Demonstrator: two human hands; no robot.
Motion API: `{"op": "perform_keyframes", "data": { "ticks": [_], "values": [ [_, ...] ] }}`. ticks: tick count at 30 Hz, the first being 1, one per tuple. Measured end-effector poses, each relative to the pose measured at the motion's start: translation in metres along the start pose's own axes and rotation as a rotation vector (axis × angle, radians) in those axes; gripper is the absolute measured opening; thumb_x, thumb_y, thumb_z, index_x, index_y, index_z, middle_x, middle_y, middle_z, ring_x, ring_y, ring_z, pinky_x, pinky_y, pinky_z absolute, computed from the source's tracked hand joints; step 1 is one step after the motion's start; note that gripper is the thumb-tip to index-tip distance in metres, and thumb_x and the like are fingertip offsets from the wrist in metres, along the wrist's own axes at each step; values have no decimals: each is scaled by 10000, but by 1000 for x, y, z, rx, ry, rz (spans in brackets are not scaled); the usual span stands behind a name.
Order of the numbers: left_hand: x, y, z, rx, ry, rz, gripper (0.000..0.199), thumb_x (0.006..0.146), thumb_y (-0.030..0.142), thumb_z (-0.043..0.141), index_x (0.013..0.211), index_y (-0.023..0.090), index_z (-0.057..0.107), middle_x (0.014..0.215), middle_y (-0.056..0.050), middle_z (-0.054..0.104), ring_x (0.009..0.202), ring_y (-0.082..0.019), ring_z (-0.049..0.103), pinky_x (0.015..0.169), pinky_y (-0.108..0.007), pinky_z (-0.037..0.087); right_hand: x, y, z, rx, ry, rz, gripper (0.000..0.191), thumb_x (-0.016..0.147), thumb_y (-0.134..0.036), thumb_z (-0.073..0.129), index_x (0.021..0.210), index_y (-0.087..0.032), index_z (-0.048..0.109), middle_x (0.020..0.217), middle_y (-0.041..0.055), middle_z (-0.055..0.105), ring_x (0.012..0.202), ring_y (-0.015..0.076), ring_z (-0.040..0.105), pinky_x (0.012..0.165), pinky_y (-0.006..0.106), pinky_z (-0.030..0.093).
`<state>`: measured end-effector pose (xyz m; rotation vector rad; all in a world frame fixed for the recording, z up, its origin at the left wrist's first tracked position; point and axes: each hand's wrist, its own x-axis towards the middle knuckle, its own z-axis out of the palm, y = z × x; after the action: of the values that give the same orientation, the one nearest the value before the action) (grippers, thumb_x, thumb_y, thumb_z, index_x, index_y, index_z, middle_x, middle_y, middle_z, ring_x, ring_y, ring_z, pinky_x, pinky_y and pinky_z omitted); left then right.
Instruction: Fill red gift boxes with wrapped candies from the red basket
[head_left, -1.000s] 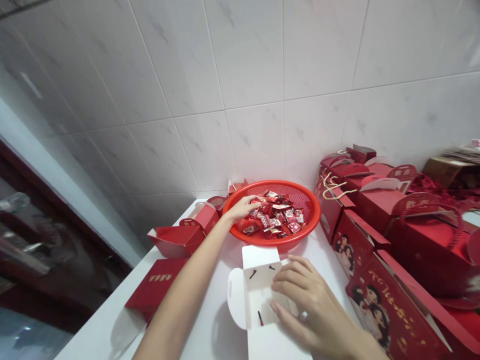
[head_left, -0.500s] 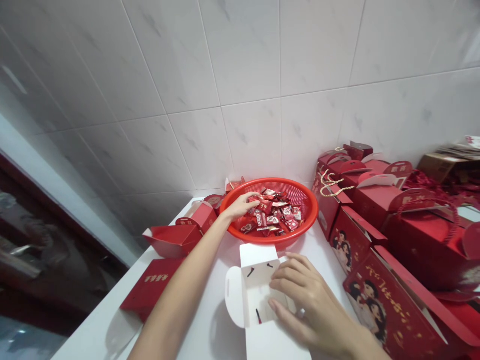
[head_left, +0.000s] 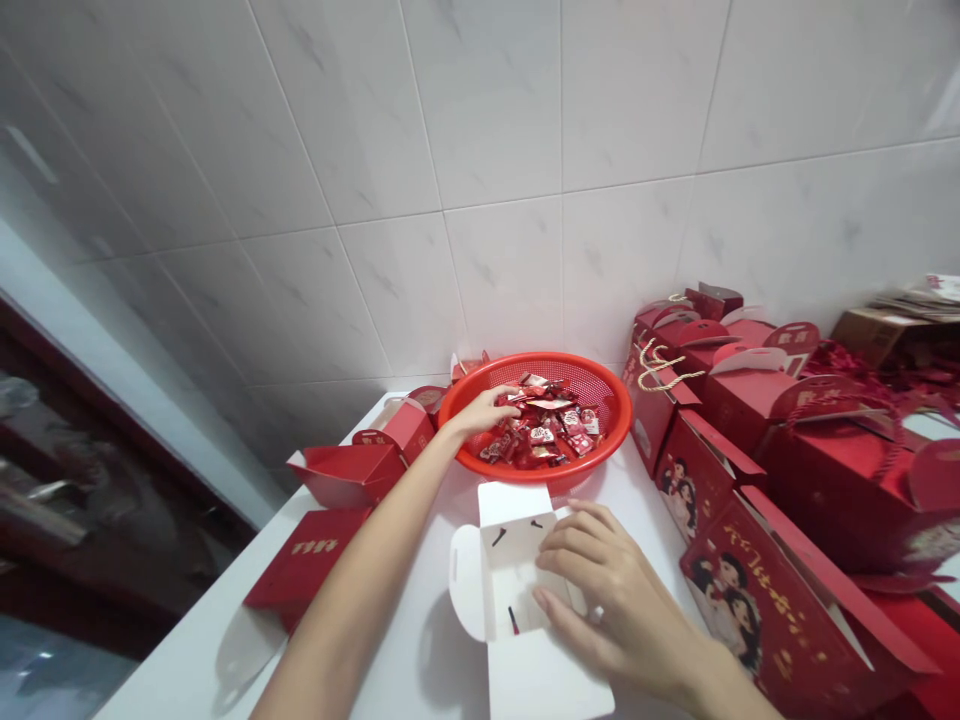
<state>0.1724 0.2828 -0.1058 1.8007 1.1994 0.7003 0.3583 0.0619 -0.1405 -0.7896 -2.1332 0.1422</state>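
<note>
My left hand reaches over the near left rim of a red plastic basket. Its thumb and forefinger are apart, with the tips on the wrapped candies; no candy shows clearly held. Nearer me stands a small paper box, white inside, with its flaps spread out. My right hand rests over the box's right side, fingers apart and partly over the opening, covering the right flap. Small dark slits or strips mark the box's inner walls.
Red gift boxes with handles crowd the right side. On the left are an opened red box and a closed red box near the white table's edge. A tiled wall rises behind the basket.
My left fingers have moved slightly from a red candy down into the pile, and some candies have shifted. My right hand stays at the box.
</note>
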Motion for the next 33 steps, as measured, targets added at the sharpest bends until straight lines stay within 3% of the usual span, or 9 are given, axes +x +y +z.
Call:
{"op": "perform_keyframes", "data": {
  "ticks": [3, 10, 15, 19, 22, 25, 30, 33],
  "values": [
    [2, 0, 1, 12, -19, -28, 415, 828, 157, 625, 1242, 134, 614, 686, -6, 644, 654, -151, 617, 533, -206, 416, 0, -1, 1, 2, -2, 1, 89, 904, -189, 577, 951, -190, 653, 833, 42, 682, 850, 206, 597, 966, 459, 466],
    [8, -3, 4, 110, -95, -99, 438, 776, 133, 558, 1207, 161, 631, 782, -16, 690, 645, -159, 646, 545, -216, 443, 0, 0, 1, 21, -2, -2, 87, 905, -176, 579, 945, -176, 657, 832, 44, 680, 834, 200, 588, 971, 464, 464],
    [10, -6, 3, 216, -152, -118, 346, 736, 246, 658, 1074, 181, 692, 877, -20, 725, 700, -169, 653, 585, -211, 456, 0, 0, 0, 16, -4, 3, 87, 905, -178, 581, 947, -167, 657, 834, 46, 675, 841, 201, 585, 972, 471, 461],
    [9, -7, 3, 281, -228, -130, 257, 702, 312, 714, 926, 188, 736, 786, -17, 726, 658, -179, 639, 567, -222, 446, 0, -1, 0, 15, -3, 5, 79, 902, -181, 584, 937, -166, 654, 833, 49, 674, 848, 204, 586, 971, 466, 462],
    [10, -9, 2, 314, -265, -106, 206, 594, 248, 787, 789, 193, 751, 721, 5, 711, 665, -179, 635, 599, -222, 451, -1, 0, 0, 12, -1, 5, 74, 903, -184, 587, 928, -168, 654, 826, 50, 672, 845, 205, 586, 973, 467, 461],
    [11, -9, 1, 327, -234, -54, 243, 521, 206, 821, 754, 186, 755, 678, 15, 694, 680, -184, 629, 635, -233, 456, -2, 1, 1, 15, -7, 10, 78, 911, -187, 579, 930, -169, 653, 837, 49, 674, 849, 205, 581, 974, 475, 460],
    [11, -5, -1, 254, -97, 88, 314, 603, 290, 811, 887, 165, 760, 929, -38, 739, 868, -215, 644, 764, -268, 476, -1, 2, 1, 33, -8, 18, 73, 913, -190, 579, 924, -165, 646, 842, 47, 675, 851, 203, 580, 972, 478, 458],
    [11, -4, -2, 210, -37, 136, 337, 624, 337, 818, 899, 153, 753, 968, -58, 733, 864, -224, 642, 756, -293, 486, 0, 1, 0, 41, -4, 11, 64, 908, -175, 583, 925, -162, 644, 845, 49, 678, 846, 200, 583, 964, 469, 461]
  ]
}}
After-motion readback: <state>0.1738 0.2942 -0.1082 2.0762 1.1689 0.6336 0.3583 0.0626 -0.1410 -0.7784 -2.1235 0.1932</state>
